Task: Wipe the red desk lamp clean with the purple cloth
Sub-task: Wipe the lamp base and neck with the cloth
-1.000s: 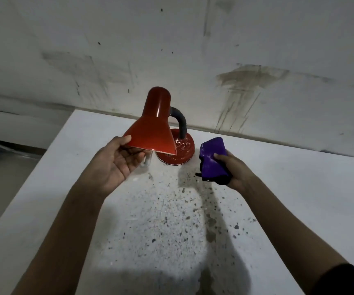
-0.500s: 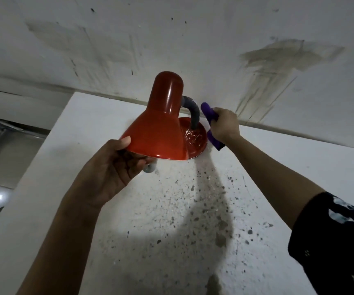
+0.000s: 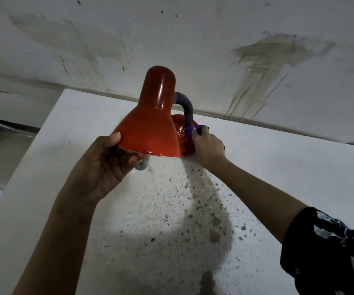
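— Where's the lamp?

— I'm seeing the lamp [image 3: 150, 128] standing on the counter [image 3: 278, 177], close to the stained wall [image 3: 193, 39]. Its base [image 3: 182, 137] is sitting behind the shade [image 3: 148, 135], partly hidden by it.

— What's your left doing?

— I'm gripping the shade's lower rim with the left hand [image 3: 106, 167]. The thumb is lying on the outside and the fingers [image 3: 125, 160] are curling underneath, beside the bulb [image 3: 142, 165] poking out below.

— And the right?

— I'm reaching the right hand [image 3: 209, 147] round the base's right side. Its fingers are closing on the cloth [image 3: 190, 130] and pressing it where the grey neck [image 3: 185, 107] is meeting the base. Only a small purple fold is showing past the thumb.
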